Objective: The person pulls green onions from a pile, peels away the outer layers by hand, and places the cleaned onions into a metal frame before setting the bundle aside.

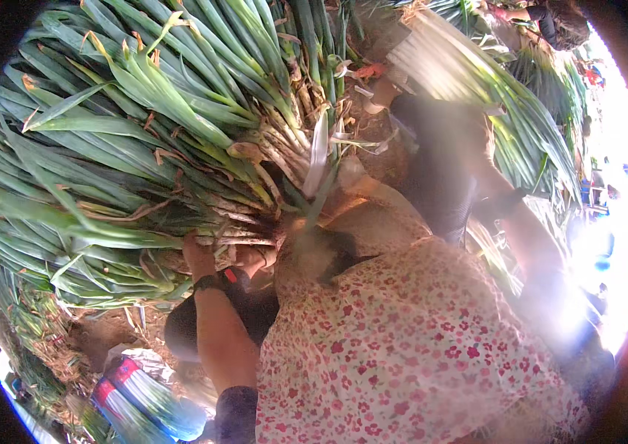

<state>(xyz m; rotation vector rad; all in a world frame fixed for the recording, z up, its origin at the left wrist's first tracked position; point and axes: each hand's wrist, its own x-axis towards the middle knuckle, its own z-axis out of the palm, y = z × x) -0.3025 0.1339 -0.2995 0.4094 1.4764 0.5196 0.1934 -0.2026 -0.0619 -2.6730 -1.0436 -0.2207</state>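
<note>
1. Head view, left hand (pixel 197 255): grasping; the fingers are apparently closing round one green onion stalk (pixel 144 238) at the near edge of the pile, where leaf is meeting white stem, a firm spot probably sparing the softer leaves. A dark wristband (pixel 209 283) is circling the wrist.
2. Head view, right forearm (pixel 530 240): entering from the lower right, half lost in glare. The right hand is not showing clearly; whether it is holding anything, I cannot tell.
3. Head view, green onion pile (pixel 129 111): lying on the ground (pixel 103 333), leaves fanning to the left and far edges, white stem ends (pixel 277 152) pointing inward, seemingly so that they are staying within reach.
4. Head view, second onion bundle (pixel 477 70): lying beyond the right side, white ends toward the far edge, leaves trailing right; the stalks are lying parallel, likely to stay together.
5. Head view, floral apron (pixel 403 348): spreading between dark-clad knees, presumably shielding the clothing.
6. Head view, wrapped bundles (pixel 140 403): resting side by side at lower left, their wrapping apparently keeping the stalks together.
7. Head view, co-worker (pixel 543 22): appearing at upper right, near further onions.
</note>
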